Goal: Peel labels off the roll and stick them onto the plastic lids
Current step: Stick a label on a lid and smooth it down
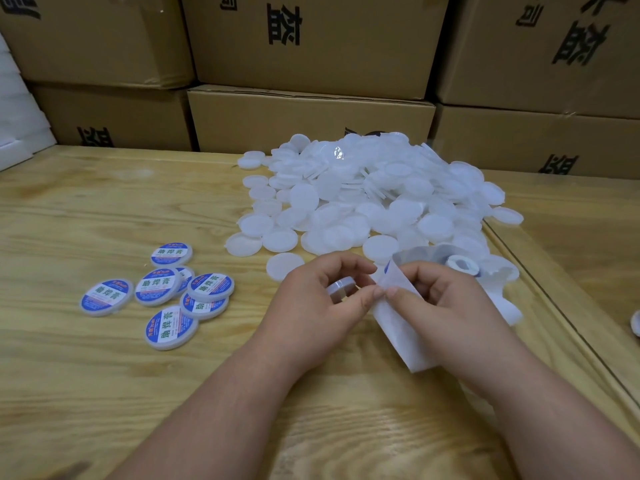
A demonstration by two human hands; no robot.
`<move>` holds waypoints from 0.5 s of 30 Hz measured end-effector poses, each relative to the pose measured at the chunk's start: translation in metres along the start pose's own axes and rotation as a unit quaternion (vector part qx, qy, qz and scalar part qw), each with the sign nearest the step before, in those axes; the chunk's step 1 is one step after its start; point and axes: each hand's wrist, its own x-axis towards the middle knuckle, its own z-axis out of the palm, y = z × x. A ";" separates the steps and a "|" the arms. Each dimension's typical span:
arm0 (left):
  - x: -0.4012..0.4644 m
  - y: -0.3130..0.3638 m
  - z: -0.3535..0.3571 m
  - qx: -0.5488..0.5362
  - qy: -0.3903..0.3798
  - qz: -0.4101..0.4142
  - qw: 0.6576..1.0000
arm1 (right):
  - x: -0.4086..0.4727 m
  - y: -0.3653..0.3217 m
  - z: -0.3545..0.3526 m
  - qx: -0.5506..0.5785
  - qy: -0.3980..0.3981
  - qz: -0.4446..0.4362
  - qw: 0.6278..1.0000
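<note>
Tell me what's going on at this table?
A person is labelling plastic lids. The left hand holds a bare lid while the right hand grips the label strip; both thumbs meet at its edge. Seven labelled lids lie to the left, and a pile of bare lids sits behind.

Translucent white plain lids [374, 199], blue-and-white printed labelled lids [157, 285], pale wood-grain table [104, 209], brown black-lettered cartons [311, 43].

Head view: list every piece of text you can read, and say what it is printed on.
"助焊膏": large characters on the round blue-and-white labels of the finished lids.
Small print on those labels: too small to read.
Black characters on the cardboard boxes: upside down and cut off, not reliably readable.
Plain lids and label strip: no text visible.
</note>
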 end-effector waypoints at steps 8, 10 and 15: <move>0.000 0.002 -0.001 0.031 0.016 0.002 0.999 | -0.004 -0.002 -0.001 -0.084 -0.003 -0.038 0.996; 0.000 0.001 -0.002 0.049 0.020 0.002 0.999 | -0.003 -0.002 -0.001 -0.093 -0.003 -0.039 0.995; 0.001 -0.001 -0.002 0.083 0.046 -0.003 0.996 | -0.002 0.000 -0.003 -0.100 0.012 -0.039 0.994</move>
